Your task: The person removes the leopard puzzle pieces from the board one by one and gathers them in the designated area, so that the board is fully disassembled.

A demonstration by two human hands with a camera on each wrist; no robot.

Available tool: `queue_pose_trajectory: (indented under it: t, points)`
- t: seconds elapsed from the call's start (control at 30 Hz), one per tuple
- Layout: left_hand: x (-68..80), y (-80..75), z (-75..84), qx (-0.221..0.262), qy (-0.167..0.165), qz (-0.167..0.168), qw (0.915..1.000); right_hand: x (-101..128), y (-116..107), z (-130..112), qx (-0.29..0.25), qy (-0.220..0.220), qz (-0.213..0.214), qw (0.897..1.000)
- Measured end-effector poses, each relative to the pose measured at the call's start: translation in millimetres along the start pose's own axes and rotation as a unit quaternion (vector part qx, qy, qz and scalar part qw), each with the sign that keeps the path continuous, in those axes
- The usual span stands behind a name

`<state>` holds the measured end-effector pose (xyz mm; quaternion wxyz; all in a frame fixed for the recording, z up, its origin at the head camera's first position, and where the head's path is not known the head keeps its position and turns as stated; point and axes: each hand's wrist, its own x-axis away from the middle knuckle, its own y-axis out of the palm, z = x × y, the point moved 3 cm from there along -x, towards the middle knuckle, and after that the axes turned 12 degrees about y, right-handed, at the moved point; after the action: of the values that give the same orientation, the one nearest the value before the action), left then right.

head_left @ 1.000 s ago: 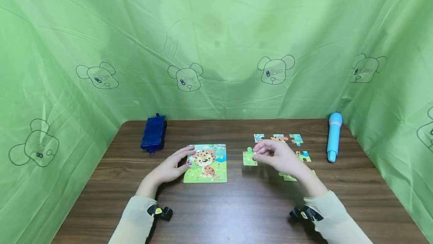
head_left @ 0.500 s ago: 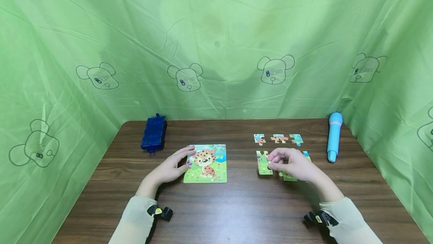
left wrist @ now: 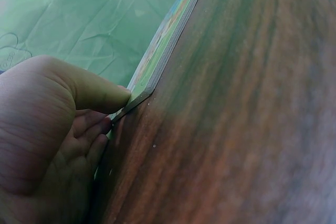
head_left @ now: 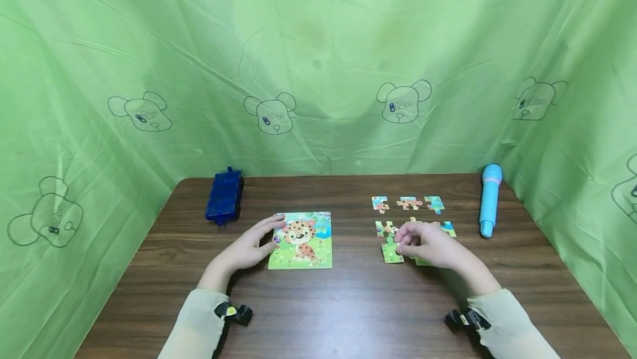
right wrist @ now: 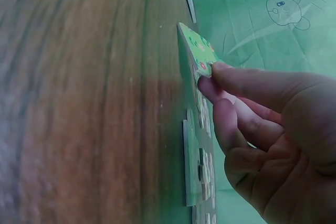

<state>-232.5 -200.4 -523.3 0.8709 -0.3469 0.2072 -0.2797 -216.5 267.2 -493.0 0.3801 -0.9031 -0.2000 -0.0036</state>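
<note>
At the right of the table my right hand pinches a green puzzle piece between thumb and fingertips. In the right wrist view this puzzle piece is tilted, one corner toward the board. In the head view its tab overlaps a leopard-patterned piece just behind it. My left hand rests along the left edge of a square leopard picture board, fingers extended. In the left wrist view the thumb touches the corner of the picture board. Other pieces lie partly hidden under my right hand.
Three loose pieces, among them a blue one, form a row behind my right hand. Another piece lies to its right. A blue plastic case stands back left, a light blue toy microphone back right. Green cloth hangs around the table.
My right hand has carried in a piece from the left, set it behind the front row, and now holds the green piece there, turned. My left hand and the board have stayed put.
</note>
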Motion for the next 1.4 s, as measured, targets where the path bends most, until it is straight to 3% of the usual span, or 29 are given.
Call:
queue_pose_trajectory:
  t: [0.63, 1.4]
  points:
    - [0.1, -1.1, 2.9, -0.002, 0.011, 0.004, 0.9999, -4.1, 4.1, -3.2, 0.075, -0.014, 0.029, 0.997]
    - [0.2, -1.2, 1.7, 0.004, 0.01, 0.002, 0.9999, -6.2, 6.7, 0.9, 0.068, -0.014, 0.02, 0.997]
